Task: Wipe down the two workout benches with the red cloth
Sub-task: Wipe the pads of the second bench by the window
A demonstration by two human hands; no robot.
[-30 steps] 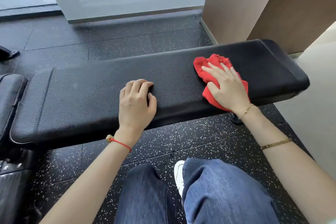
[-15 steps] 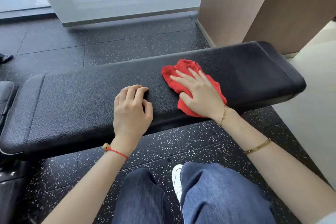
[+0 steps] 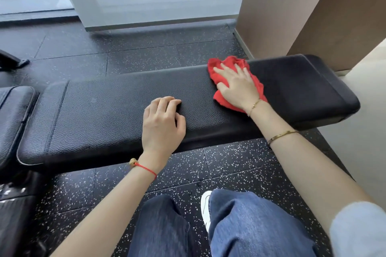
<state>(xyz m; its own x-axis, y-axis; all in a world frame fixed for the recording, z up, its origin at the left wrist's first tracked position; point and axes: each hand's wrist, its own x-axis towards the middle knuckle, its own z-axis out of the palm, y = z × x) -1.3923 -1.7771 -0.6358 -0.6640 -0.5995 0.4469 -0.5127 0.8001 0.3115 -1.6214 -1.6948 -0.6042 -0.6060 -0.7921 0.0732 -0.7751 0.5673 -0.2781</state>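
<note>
Pressing flat on the cloth (image 3: pixel 217 77), my right hand (image 3: pixel 237 87) has its fingers (image 3: pixel 223 69) spread apart, holding it against the bench (image 3: pixel 104 110); red folds show beyond the fingertips and behind the wrist. My left hand (image 3: pixel 161 123) rests bare on the pad, fingers curled together, well apart from the cloth. I see 1 more bench (image 3: pixel 12 110) just past the left fingers' side.
</note>
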